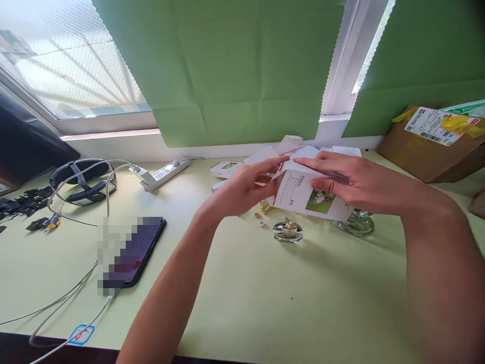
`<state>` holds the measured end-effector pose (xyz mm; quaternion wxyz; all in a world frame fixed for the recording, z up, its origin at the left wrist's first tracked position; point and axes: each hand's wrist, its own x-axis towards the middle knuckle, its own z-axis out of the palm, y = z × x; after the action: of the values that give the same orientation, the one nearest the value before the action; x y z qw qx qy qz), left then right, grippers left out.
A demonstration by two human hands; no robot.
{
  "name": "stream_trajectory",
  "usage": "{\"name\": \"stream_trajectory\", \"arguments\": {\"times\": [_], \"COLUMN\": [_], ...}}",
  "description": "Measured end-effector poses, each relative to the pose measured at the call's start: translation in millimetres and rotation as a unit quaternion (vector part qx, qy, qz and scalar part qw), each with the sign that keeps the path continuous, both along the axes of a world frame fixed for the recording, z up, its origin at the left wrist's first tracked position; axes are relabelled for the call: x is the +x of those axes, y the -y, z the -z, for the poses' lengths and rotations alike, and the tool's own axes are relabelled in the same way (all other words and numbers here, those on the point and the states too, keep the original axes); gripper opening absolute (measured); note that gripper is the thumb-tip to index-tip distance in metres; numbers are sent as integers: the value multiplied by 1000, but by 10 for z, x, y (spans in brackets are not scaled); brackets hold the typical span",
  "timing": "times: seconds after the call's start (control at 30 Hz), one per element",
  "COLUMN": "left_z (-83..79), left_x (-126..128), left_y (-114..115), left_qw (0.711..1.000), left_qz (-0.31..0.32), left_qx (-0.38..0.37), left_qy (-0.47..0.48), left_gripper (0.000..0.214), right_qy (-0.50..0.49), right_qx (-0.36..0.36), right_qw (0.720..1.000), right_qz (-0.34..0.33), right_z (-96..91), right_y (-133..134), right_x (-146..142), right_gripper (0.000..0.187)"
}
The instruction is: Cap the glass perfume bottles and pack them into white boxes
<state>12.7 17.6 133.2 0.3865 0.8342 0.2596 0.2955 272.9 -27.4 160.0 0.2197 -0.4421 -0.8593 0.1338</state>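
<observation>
1. Table: one, pale yellow-green, filling the lower frame. Risk, as a judgement: the forearms reach over loose items; a sweep of the right arm could knock glassware over.
2. Cardboard parcel: one, right edge of the frame, well apart from the hands.
3. Phone: one, lower left, cabled; a snagged cable could drag it.
4. Small white carton: one in hand, centre frame, held above the table. Left hand pinches its left edge, fingers narrow; right hand lies over its top, fingers closed on it and on a thin dark stick-like item I cannot identify. Risk: the flap could crease or tear if pressed askew.
5. Further white cartons: several behind the hands, upper centre; exact count cannot be told.
6. Glass bottles: two, one below the carton, one partly hidden under the right hand.
7. Gold caps: a few small pieces, centre; could roll away.
</observation>
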Motion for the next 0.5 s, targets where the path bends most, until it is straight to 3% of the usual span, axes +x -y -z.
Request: {"name": "stream_trajectory", "arguments": {"times": [0.13,0.23,0.33,0.43,0.5], "left_z": [-3,26,77,173,257], "left_x": [-74,6,53,-87,-263], "left_y": [-55,-41,-69,-239,-403], "left_qw": [992,991,991,979,962], "left_qz": [17,2,-9,-124,-231], "left_qx": [-93,-100,-113,-127,-116], "left_qy": [78,90,70,96,88], "left_gripper": [51,55,60,61,65], "right_qy": [-30,-62,-159,-257,-237], "right_qx": [-36,-18,-9,27,58], "right_qw": [999,995,984,958,933], "right_qz": [22,76,85,121,266], "right_z": [8,30,78,223,407], "right_y": [4,8,-70,-295,-499], "right_x": [39,-55,-107,139,442], "right_gripper": [48,47,49,52,54]}}
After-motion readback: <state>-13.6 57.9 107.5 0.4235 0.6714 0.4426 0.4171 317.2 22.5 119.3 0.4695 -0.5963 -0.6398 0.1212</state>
